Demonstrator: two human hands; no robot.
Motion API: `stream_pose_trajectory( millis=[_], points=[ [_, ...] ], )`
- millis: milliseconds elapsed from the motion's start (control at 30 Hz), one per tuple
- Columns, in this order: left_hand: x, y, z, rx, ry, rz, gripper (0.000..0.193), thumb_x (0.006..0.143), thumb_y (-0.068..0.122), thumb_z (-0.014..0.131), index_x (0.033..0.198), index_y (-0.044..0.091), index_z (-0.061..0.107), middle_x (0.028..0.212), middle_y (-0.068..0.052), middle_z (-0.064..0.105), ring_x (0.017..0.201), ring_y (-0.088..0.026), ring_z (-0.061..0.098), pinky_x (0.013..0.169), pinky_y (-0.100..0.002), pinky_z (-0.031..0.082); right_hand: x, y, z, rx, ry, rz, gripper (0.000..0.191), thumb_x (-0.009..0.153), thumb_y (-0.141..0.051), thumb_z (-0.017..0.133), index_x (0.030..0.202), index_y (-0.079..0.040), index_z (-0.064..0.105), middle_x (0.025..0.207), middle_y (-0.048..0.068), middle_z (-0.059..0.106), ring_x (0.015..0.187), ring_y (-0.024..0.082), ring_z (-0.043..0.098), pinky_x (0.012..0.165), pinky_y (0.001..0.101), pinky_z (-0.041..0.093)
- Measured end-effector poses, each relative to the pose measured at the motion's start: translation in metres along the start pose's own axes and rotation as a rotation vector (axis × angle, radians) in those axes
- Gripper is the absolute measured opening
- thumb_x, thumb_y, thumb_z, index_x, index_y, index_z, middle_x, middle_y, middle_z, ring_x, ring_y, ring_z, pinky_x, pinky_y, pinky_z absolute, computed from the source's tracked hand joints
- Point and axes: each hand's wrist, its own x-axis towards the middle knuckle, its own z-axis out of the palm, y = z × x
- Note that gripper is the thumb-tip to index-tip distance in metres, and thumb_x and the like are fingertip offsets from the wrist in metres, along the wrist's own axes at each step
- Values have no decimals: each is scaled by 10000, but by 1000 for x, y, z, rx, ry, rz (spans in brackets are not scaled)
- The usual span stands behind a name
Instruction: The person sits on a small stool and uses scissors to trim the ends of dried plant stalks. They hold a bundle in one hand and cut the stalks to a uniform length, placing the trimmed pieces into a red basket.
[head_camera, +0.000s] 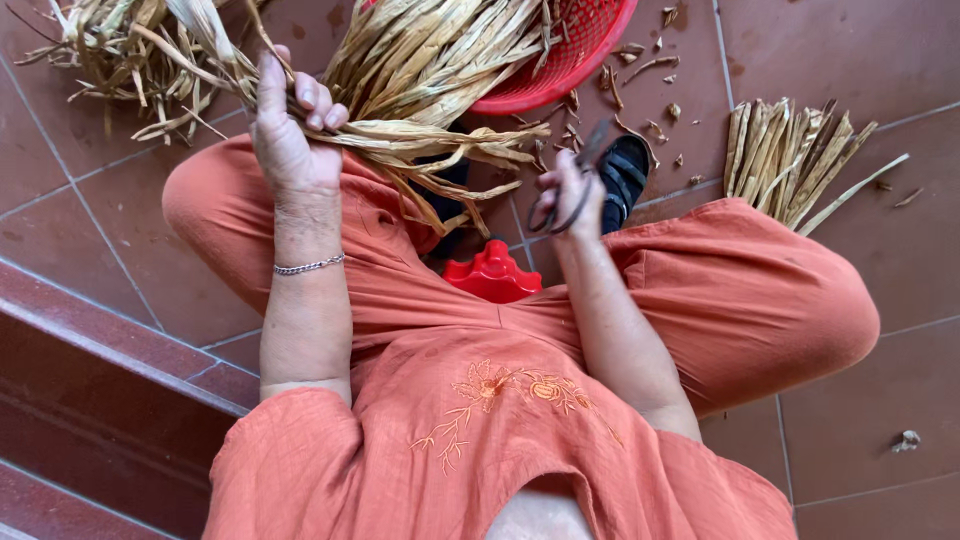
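My left hand (288, 135) is closed around a bunch of long dried leaf strips (430, 60) that fan up and to the right over my lap. My right hand (568, 195) grips a pair of dark scissors (578, 180), its blades pointing up toward the loose strip ends (470, 160). The two hands are apart, with the strip ends hanging between them. I sit low in orange clothes, knees spread.
A red plastic basket (570, 55) stands behind the strips. A trimmed bundle of strips (790, 160) lies on the tiles at right. Small cut scraps (640, 70) litter the floor. A red plastic stool (492, 275) and a black sandal (625, 170) show between my legs. A step edge (100, 340) runs at left.
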Motion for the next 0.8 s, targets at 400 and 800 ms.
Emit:
stream_pose_trajectory(
  millis=[400, 800],
  points=[
    [-35, -23, 52, 436, -210, -126, 88, 1000, 179, 748, 1003, 92, 756, 652, 27, 584, 494, -56, 464, 401, -238, 376, -38, -49, 6, -481, -662, -399, 487, 1092, -422, 474, 1433, -88, 571, 972, -4, 691, 730, 38, 560, 649, 213, 488],
    [-54, -48, 61, 712, -305, -337, 118, 975, 155, 748, 1023, 54, 708, 639, 73, 527, 502, -14, 428, 435, -194, 315, -63, -33, 19, -937, -517, -800, 422, 1091, -387, 502, 1286, -33, 626, 862, 89, 689, 803, 195, 703, 744, 337, 557]
  ],
)
